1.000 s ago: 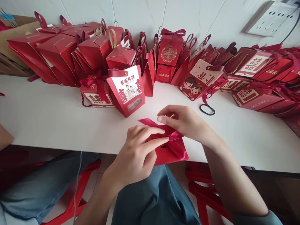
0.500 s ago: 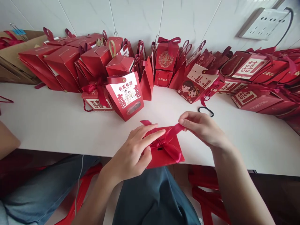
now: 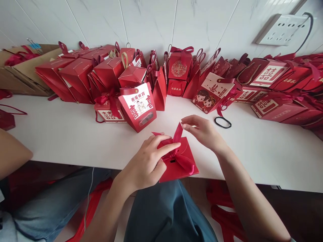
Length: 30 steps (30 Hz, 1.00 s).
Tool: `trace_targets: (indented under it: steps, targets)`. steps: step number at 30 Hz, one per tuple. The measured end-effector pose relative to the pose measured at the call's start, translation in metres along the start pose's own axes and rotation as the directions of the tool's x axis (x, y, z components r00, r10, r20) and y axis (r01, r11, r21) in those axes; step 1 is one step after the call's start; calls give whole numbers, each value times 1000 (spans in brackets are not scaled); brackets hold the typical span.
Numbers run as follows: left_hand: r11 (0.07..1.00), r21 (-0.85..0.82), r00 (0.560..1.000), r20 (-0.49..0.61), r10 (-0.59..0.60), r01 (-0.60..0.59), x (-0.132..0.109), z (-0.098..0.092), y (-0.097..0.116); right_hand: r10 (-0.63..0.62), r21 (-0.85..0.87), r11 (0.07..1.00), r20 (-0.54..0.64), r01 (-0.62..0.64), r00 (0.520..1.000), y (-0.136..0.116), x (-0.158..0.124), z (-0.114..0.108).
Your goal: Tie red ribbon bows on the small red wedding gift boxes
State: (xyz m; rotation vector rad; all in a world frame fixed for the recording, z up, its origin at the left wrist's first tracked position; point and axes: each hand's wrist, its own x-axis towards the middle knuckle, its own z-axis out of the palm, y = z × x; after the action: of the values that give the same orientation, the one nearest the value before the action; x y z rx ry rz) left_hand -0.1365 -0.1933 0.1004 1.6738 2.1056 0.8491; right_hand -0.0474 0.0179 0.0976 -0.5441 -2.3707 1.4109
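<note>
A red gift box (image 3: 183, 173) lies at the table's front edge, with a crimson ribbon (image 3: 178, 133) tied in a knot on its top. Across the box's left side rests my left hand (image 3: 148, 159), fingers stretched out and the index finger by the knot. Between thumb and fingertips, my right hand (image 3: 202, 129) pinches one ribbon end and holds it up above the box. A looped part of the ribbon droops toward the box's front right corner. The left fingers hide part of the box.
Rows of red gift boxes (image 3: 73, 75) stand along the tiled wall, and a cardboard carton (image 3: 22, 79) sits at far left. A black hair tie (image 3: 223, 122) lies right of my right hand. Another person's arm (image 3: 12, 151) shows at left. A socket panel (image 3: 280, 30) is on the wall.
My right hand has moved left and slightly up, swinging the ribbon end from the right to nearly upright over the box. My left hand stays on the box. The view has shifted slightly.
</note>
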Motion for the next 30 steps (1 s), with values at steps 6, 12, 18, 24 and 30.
trace_targets:
  steps: [6, 12, 18, 24, 30]
  targets:
    - [999, -30, 1000, -14, 24, -25, 2, 0, -1, 177, -260, 955, 120, -141, 977, -39, -82, -5]
    - [993, -119, 999, -33, 1, -5, 0, -1, -8, 274, -223, 947, 186, -232, 944, -39, -91, 8]
    - [953, -289, 936, -302, -180, 90, -13, 16, -8, 260, -94, 965, 224, -244, 939, -29, -84, 7]
    - [777, -401, 612, -478, -630, 486, -31, 40, 23, 319, -201, 936, 143, -288, 937, -38, -88, 13]
    - [747, -559, 707, -360, -609, 359, -29, 36, 24, 277, -193, 950, 154, -246, 948, -37, -87, 17]
